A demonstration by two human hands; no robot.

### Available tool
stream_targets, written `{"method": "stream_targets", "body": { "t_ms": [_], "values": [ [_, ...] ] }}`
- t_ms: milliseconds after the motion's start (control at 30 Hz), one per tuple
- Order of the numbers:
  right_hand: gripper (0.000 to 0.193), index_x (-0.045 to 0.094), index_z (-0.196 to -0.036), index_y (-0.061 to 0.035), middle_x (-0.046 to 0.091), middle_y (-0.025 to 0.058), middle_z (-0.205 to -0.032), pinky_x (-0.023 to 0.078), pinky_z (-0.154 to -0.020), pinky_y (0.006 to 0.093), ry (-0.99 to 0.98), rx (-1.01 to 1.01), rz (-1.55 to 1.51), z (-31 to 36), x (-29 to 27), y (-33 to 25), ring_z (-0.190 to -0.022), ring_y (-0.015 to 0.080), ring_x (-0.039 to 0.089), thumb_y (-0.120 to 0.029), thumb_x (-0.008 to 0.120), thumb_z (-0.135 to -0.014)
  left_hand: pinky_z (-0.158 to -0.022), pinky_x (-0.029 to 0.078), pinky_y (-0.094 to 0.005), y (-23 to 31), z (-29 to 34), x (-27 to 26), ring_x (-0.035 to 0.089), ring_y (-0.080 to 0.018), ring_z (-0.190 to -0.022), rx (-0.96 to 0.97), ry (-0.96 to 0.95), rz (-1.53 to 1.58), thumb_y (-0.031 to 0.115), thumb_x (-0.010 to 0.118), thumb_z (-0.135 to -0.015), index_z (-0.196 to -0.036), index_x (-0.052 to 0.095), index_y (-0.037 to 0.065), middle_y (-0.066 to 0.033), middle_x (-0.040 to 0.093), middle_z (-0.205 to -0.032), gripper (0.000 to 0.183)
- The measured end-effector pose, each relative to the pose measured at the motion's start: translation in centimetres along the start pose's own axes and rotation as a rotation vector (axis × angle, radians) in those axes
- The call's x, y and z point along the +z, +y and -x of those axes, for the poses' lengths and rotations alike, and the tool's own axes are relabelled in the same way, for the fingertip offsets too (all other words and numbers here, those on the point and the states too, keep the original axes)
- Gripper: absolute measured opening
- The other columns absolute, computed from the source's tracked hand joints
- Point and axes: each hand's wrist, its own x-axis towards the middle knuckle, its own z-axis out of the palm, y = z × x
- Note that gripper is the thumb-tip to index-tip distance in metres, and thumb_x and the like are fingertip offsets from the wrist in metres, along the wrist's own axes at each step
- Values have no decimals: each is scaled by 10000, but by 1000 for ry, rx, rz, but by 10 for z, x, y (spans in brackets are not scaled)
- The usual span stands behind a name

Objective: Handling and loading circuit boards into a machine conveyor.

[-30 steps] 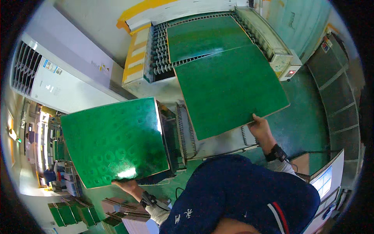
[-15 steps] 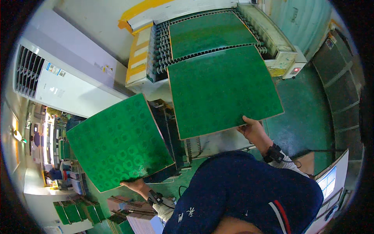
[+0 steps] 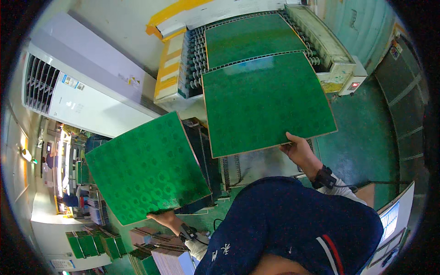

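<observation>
My left hand (image 3: 166,219) grips the near edge of a green panel (image 3: 146,169) marked with rows of ring shapes; its thumb lies on top, the other fingers underneath. This panel is tilted at my left. My right hand (image 3: 300,151) holds a second green panel (image 3: 270,105) by its near edge, thumb on top and fingers mostly hidden below. The second panel's far edge meets the front of a roller conveyor (image 3: 196,59), close to a third green panel (image 3: 254,39) lying flat on the rollers.
A white air conditioner (image 3: 91,98) leans across the left of the view. The conveyor's control box (image 3: 353,82) shows a red light at the right. Racks with green panels (image 3: 85,244) and stacked boards (image 3: 167,261) stand at lower left. Dark grey panelling (image 3: 403,96) lines the right.
The view has shifted a little. The panel in my right hand has moved slightly toward the conveyor, and a bright reflection now shows on it. Both hands keep their grip.
</observation>
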Motion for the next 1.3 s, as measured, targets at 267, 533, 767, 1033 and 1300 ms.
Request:
{"method": "stream_targets", "body": {
  "t_ms": [267,533,767,1033,1300],
  "values": [
    [184,572,-925,-8,616,98,-849,542,-678,341,-4,1,-9,0,13,-7,-746,214,601,-192,566,-912,-1034,288,-559,0,11,9,374,-318,-1277,-23,70,-29,607,366,-917,-1372,413,153,-64,399,-1426,644],
    [185,540,-876,-7,595,106,-801,557,-690,369,-33,40,-23,-16,3,-9,-718,232,607,-185,580,-902,-1059,258,-555,-4,22,20,349,-318,-1295,20,74,-43,617,347,-917,-1382,393,142,-66,369,-1444,666],
    [162,581,-941,-15,636,105,-882,525,-730,348,-81,71,-24,-26,1,-12,-786,222,613,-173,564,-907,-1046,266,-575,-1,30,20,362,-315,-1285,13,15,-23,612,373,-913,-1379,402,163,-59,377,-1440,648],
    [163,579,-934,-16,633,109,-882,520,-754,356,-114,38,-4,-35,2,-15,-794,229,604,-176,580,-900,-1041,283,-553,0,35,17,386,-308,-1263,39,8,-57,640,437,-872,-1353,440,166,-58,430,-1400,676],
    [163,572,-944,-21,614,109,-912,522,-758,363,-106,16,-21,-42,6,-18,-823,232,591,-175,585,-893,-1068,258,-539,-1,42,31,347,-306,-1301,8,115,-22,626,381,-901,-1378,408,154,-66,377,-1441,672]
  ]
}}
